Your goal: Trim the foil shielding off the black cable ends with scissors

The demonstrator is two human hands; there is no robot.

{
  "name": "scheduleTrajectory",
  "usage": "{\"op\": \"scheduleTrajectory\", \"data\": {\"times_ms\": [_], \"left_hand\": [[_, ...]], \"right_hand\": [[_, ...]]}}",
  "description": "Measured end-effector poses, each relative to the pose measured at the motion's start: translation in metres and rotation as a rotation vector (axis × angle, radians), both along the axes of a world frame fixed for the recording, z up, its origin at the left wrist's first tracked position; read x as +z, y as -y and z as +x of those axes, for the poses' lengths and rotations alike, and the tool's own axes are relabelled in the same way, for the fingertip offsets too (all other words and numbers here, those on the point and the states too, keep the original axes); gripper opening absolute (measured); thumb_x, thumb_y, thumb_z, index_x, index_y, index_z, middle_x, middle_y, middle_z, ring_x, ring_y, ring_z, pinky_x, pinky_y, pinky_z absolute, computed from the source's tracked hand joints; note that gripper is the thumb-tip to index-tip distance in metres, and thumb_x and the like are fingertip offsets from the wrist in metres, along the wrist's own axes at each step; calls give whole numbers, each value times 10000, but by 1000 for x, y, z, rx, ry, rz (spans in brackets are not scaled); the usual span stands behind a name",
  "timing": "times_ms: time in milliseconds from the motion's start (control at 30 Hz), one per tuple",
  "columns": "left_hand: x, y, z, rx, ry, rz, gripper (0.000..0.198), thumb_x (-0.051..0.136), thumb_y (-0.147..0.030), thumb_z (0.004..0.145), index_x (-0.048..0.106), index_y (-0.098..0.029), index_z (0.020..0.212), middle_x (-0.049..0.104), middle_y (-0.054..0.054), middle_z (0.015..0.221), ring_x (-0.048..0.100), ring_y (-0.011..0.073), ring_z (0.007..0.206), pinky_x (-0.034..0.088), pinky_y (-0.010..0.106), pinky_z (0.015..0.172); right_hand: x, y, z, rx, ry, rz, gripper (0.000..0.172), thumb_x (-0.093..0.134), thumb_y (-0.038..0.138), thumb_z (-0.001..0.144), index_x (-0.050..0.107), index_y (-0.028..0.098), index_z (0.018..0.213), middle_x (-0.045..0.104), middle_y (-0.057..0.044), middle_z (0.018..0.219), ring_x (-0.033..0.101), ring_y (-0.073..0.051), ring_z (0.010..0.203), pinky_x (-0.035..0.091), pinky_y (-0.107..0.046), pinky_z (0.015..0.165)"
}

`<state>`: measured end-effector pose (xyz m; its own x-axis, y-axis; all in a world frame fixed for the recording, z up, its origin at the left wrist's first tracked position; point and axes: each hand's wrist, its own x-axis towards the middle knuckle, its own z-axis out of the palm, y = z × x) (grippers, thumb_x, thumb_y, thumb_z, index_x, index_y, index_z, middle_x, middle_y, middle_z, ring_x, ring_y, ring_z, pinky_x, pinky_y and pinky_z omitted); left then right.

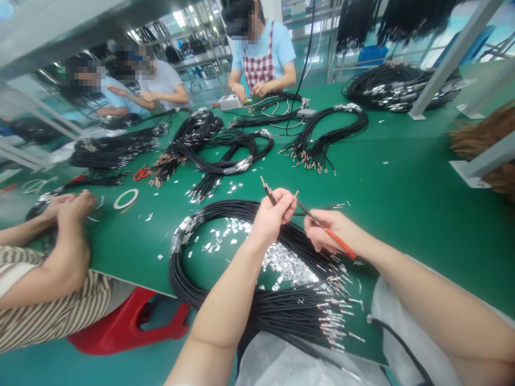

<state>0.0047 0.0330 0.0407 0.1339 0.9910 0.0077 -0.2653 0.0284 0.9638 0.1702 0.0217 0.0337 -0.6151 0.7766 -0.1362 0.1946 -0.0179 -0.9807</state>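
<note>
My left hand is closed on black cable, whose stripped, coppery ends stick up past the fingers. Close by on its right, my right hand grips a slim tool with an orange-red handle; its dark, narrow front points at the left fingertips. Whether the tool touches a wire there is too small to tell. Under both hands lies a large looped bundle of black cables, with silver foil wraps at the left and bare wire ends fanned out at the right. Scraps of silver foil are heaped inside the loop.
More cable bundles lie across the green table. A tape roll and red-handled scissors are left of centre. A co-worker's hands work at the left; other people sit opposite. Metal posts stand at right.
</note>
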Motion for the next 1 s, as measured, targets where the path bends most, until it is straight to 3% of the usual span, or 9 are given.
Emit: {"op": "scheduleTrajectory", "data": {"times_ms": [167,367,733,1000], "left_hand": [[0,1,0,-14,16,-4,249,624,-344,741,502,-139,671,485,-29,579,324,22,416,169,176,389],[-3,0,1,-17,0,9,258,627,-351,739,501,-138,664,484,-34,561,309,19,406,165,180,387],[-4,1,1,-22,-24,24,262,624,-353,742,507,-136,656,477,-35,548,311,19,402,167,183,387],[-5,1,2,-3,-61,74,282,617,-372,752,505,-138,641,464,-37,547,303,20,404,166,191,391]], "right_hand": [[-4,-2,0,-41,-15,-160,277,547,445,769,560,169,757,504,66,418,429,-67,301,344,-173,305],[-13,-4,4,6,-169,-145,342,516,466,827,582,134,774,482,68,387,393,-52,283,322,-168,310],[-11,-4,5,27,-188,-155,368,516,477,835,585,125,753,497,54,386,394,-58,280,333,-178,321],[-16,-1,5,19,-333,-180,377,491,478,851,583,139,713,421,75,303,295,-52,239,287,-191,301]]}}
